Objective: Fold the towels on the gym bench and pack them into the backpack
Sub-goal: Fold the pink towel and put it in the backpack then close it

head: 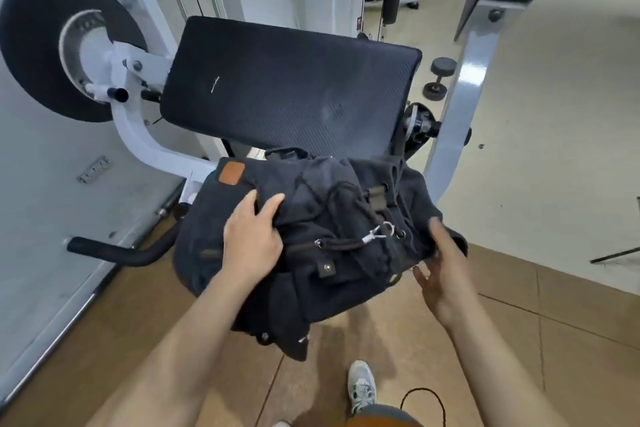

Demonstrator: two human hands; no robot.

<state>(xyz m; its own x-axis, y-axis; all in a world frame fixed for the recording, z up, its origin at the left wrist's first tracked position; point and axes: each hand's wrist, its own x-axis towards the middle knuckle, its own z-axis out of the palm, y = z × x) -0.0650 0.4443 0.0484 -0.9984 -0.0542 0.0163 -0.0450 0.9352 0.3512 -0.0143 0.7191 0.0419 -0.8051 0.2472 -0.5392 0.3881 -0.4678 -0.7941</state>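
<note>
A dark canvas backpack (322, 236) with a tan leather patch lies at the near end of the black padded gym bench (287, 87), its drawstring top cinched. My left hand (254, 232) grips the fabric of its flap on the left side. At the bag's right edge my right hand (441, 267) touches it with fingers spread and relaxed. No towel shows; the bench pad is bare.
A white machine frame with a black foam roller (65, 48) stands at the left, and a black handle (117, 251) sticks out low. A grey upright (460, 107) rises on the right, with a dumbbell (440, 78) on the floor behind. My shoe (362, 385) is below.
</note>
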